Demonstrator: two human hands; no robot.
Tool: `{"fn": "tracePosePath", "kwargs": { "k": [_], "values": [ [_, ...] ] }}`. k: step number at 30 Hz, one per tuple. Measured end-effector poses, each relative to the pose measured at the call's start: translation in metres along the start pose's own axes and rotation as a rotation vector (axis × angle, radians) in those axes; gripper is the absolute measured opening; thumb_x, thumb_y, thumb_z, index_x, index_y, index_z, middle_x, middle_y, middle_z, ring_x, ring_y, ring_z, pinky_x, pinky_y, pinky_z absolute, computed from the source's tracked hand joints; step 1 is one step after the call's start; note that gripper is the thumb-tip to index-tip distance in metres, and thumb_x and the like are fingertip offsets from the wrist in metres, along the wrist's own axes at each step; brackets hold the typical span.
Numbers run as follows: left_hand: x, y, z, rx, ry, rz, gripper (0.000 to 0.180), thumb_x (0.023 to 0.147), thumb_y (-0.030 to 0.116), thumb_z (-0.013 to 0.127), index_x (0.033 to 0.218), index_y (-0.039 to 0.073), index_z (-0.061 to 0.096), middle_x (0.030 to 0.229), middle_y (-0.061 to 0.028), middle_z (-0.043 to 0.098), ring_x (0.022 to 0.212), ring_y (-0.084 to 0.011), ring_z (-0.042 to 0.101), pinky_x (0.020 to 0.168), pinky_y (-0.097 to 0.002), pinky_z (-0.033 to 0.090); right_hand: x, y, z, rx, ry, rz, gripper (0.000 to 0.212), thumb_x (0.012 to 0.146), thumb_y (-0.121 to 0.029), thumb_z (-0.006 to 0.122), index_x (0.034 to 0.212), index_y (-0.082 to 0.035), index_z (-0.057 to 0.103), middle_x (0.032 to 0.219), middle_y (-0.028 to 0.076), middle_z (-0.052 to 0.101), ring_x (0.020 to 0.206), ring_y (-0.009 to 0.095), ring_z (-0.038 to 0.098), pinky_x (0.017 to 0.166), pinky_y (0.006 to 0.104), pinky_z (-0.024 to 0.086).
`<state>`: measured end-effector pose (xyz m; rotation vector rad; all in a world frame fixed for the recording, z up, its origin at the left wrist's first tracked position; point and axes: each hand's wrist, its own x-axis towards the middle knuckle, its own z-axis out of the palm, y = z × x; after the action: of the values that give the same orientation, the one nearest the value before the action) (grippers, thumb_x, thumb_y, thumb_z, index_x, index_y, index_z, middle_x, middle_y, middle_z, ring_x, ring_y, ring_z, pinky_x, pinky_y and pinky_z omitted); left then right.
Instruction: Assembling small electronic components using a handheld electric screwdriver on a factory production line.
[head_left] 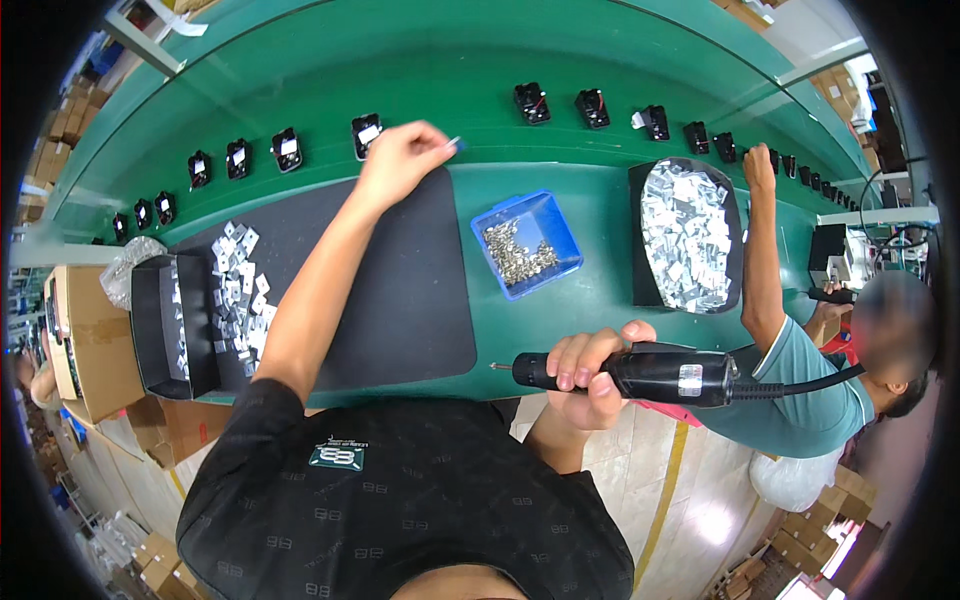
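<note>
My right hand (587,378) is wrapped round a black electric screwdriver (670,377), held level in front of my body with its bit pointing left and its cord running off right. My left hand (405,160) reaches to the belt and is slightly blurred. Its fingertips pinch a small pale piece (456,145), too small to name. Just beside that hand sits a black housing (366,134) with a white patch. Between my hands stands a blue bin (560,238) of small brassy screws (518,257).
More black housings (532,103) line the green belt (460,90). A black box of silvery plates (688,235) stands right; loose plates (238,290) lie on the dark mat (410,290) beside another black box (160,330). At right, a co-worker's arm (762,240) reaches to the belt.
</note>
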<state>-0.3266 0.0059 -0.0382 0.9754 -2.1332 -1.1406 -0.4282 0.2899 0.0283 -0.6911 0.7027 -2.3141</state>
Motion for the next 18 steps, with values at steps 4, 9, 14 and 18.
{"fn": "tracePosePath", "kwargs": {
  "k": [4,9,14,18],
  "values": [
    [0.09,0.004,0.051,0.066,0.035,0.12,0.021,0.074,0.022,0.07,0.082,0.002,0.067,0.083,-0.0081,0.066,0.079,-0.0161,0.061,0.073,-0.0292,0.046,-0.005,-0.007,0.0,-0.007,0.02,-0.007,0.048,0.077,-0.008,0.063,0.115,-0.005,0.033,0.06,0.004,0.047,0.048,0.015,0.049,0.051,0.0297,0.045],
    [0.135,0.012,0.078,0.277,0.007,0.073,0.026,0.069,0.031,0.071,0.08,0.007,0.069,0.096,-0.013,0.064,0.094,-0.0257,0.06,0.084,-0.0361,0.044,-0.004,-0.014,-0.007,-0.006,0.028,-0.063,0.048,0.076,-0.006,0.063,0.114,-0.005,0.034,0.06,0.005,0.048,0.048,0.015,0.049,0.051,0.0296,0.045],
    [0.142,0.008,0.088,0.367,-0.127,-0.006,0.024,0.069,0.029,0.071,0.08,0.008,0.069,0.086,-0.0129,0.066,0.085,-0.0261,0.062,0.079,-0.036,0.047,-0.007,-0.02,-0.01,-0.051,0.055,-0.098,0.047,0.076,-0.005,0.062,0.114,-0.005,0.034,0.06,0.005,0.048,0.048,0.015,0.049,0.051,0.0292,0.045],
    [0.144,-0.011,0.096,0.299,-0.054,-0.026,0.025,0.069,0.024,0.071,0.089,0.009,0.068,0.087,-0.0132,0.066,0.084,-0.0247,0.063,0.077,-0.0343,0.048,-0.008,-0.019,-0.007,-0.05,0.081,-0.08,0.048,0.075,-0.005,0.063,0.113,-0.005,0.034,0.059,0.005,0.048,0.048,0.015,0.049,0.051,0.0295,0.045]
  ]
}}
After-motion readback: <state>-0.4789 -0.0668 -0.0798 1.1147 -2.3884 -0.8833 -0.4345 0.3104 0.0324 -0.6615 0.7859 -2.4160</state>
